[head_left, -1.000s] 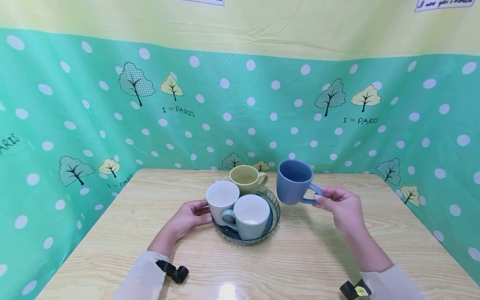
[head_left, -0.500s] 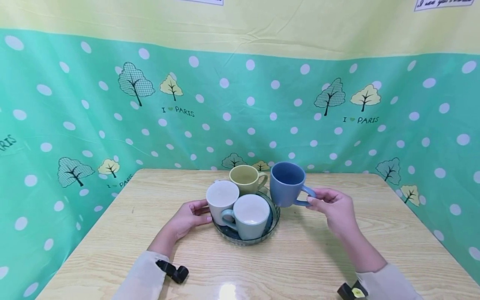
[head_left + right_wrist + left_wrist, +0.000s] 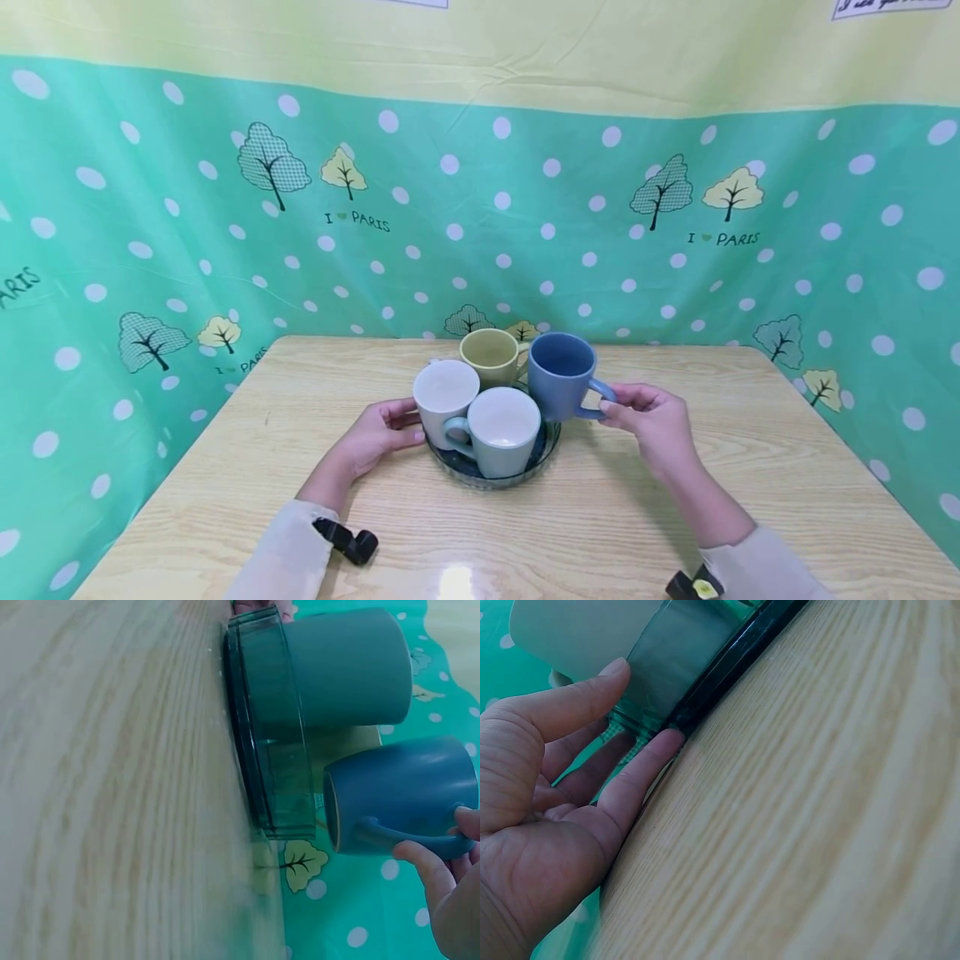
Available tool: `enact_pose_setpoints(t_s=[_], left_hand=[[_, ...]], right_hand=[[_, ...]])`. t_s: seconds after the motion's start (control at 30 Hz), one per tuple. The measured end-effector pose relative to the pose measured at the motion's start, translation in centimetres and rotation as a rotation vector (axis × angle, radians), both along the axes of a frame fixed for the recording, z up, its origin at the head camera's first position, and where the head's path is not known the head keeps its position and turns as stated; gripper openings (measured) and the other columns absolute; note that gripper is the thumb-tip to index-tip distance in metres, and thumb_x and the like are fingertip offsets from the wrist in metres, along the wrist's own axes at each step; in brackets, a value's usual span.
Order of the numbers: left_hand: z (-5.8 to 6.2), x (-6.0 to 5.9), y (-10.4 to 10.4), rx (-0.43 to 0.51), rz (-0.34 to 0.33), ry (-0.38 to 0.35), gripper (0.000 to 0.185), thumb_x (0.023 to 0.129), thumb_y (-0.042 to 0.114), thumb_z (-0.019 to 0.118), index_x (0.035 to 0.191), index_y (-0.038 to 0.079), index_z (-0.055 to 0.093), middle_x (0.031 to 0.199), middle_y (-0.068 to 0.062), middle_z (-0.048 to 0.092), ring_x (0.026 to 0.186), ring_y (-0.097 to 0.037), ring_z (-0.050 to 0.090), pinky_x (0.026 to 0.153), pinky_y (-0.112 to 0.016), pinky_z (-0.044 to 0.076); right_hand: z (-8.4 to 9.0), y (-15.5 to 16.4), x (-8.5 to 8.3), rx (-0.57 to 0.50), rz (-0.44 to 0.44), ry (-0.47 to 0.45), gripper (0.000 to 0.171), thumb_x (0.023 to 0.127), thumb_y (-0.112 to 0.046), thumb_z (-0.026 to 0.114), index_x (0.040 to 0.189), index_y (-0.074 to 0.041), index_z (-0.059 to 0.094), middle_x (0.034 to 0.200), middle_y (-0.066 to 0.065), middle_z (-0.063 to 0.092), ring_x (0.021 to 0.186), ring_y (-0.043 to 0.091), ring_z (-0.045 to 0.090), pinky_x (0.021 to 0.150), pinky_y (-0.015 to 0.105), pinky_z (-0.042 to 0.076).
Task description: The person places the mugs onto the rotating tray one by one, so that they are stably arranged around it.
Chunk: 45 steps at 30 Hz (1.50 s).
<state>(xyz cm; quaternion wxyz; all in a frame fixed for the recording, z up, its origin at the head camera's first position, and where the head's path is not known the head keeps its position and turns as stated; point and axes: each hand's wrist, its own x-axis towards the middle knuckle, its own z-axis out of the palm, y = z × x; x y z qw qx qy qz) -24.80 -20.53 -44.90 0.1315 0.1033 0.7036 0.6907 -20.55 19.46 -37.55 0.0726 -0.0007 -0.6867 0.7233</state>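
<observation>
A round clear glass tray (image 3: 487, 483) on the table holds three mugs: a white mug (image 3: 444, 404), a pale blue mug (image 3: 501, 442) and an olive-yellow mug (image 3: 487, 358) behind them. At the tray's left side, my left hand (image 3: 378, 437) touches the glass wall with its thumb and fairly straight fingers; the left wrist view shows the little finger low by the base (image 3: 679, 724). My right hand (image 3: 656, 425) pinches the handle of a dark blue mug (image 3: 405, 799). That mug hangs upright just above the tray's right rear part, apart from the glass in the right wrist view.
The wooden table (image 3: 450, 542) extends around the tray. A green and yellow curtain (image 3: 502, 200) with dots and trees hangs behind the table's back edge and along the sides. The olive-yellow mug's handle lies close to the dark blue mug.
My right hand has carried the dark blue mug left and slightly down, from beside the tray to over its right rear part. My left hand and the other mugs stay put.
</observation>
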Motion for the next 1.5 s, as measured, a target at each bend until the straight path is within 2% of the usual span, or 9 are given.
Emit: enact_pose_setpoints(t_s=[0.4, 0.73, 0.93, 1.3, 1.5], left_hand=[[-0.3, -0.1, 0.0, -0.002, 0.0, 0.008, 0.067, 0.081, -0.002, 0.075, 0.14, -0.007, 0.045, 0.139, -0.026, 0.049, 0.125, -0.034, 0.051, 0.093, -0.033, 0.053], [-0.1, -0.1, 0.0, 0.004, 0.024, 0.001, 0.061, 0.078, -0.005, 0.076, 0.134, -0.007, 0.051, 0.134, -0.024, 0.054, 0.121, -0.033, 0.054, 0.091, -0.034, 0.055], [-0.2, -0.1, 0.0, 0.014, 0.035, -0.007, 0.054, 0.077, -0.007, 0.076, 0.127, -0.008, 0.055, 0.131, -0.022, 0.056, 0.117, -0.033, 0.057, 0.09, -0.036, 0.055], [-0.1, 0.0, -0.1, 0.023, 0.046, -0.026, 0.048, 0.076, -0.007, 0.077, 0.12, -0.004, 0.058, 0.124, -0.018, 0.061, 0.112, -0.029, 0.06, 0.089, -0.036, 0.056], [0.0, -0.1, -0.2, 0.033, 0.036, -0.028, 0.043, 0.076, -0.008, 0.076, 0.116, -0.002, 0.06, 0.119, -0.016, 0.063, 0.11, -0.027, 0.061, 0.089, -0.036, 0.056]], right_hand=[[-0.5, -1.5, 0.0, 0.049, -0.007, -0.08, 0.031, 0.082, 0.005, 0.075, 0.11, 0.012, 0.064, 0.087, 0.009, 0.067, 0.076, 0.018, 0.068, 0.075, 0.034, 0.06], [-0.8, -2.6, 0.0, -0.017, -0.002, -0.083, 0.023, 0.079, 0.013, 0.072, 0.1, 0.011, 0.064, 0.082, 0.009, 0.064, 0.073, 0.018, 0.067, 0.074, 0.036, 0.061], [-1.2, -3.0, -0.2, -0.049, 0.017, -0.083, 0.023, 0.077, 0.015, 0.071, 0.098, 0.012, 0.064, 0.081, 0.011, 0.065, 0.07, 0.019, 0.067, 0.073, 0.037, 0.061], [-2.1, -4.2, -1.2, 0.025, 0.032, -0.139, 0.027, 0.075, 0.017, 0.072, 0.099, 0.014, 0.061, 0.083, 0.013, 0.061, 0.075, 0.019, 0.064, 0.071, 0.034, 0.061], [-2.2, -4.7, -1.5, 0.165, 0.017, -0.119, 0.028, 0.071, 0.012, 0.078, 0.096, 0.009, 0.065, 0.085, 0.012, 0.064, 0.08, 0.019, 0.059, 0.068, 0.025, 0.059]])
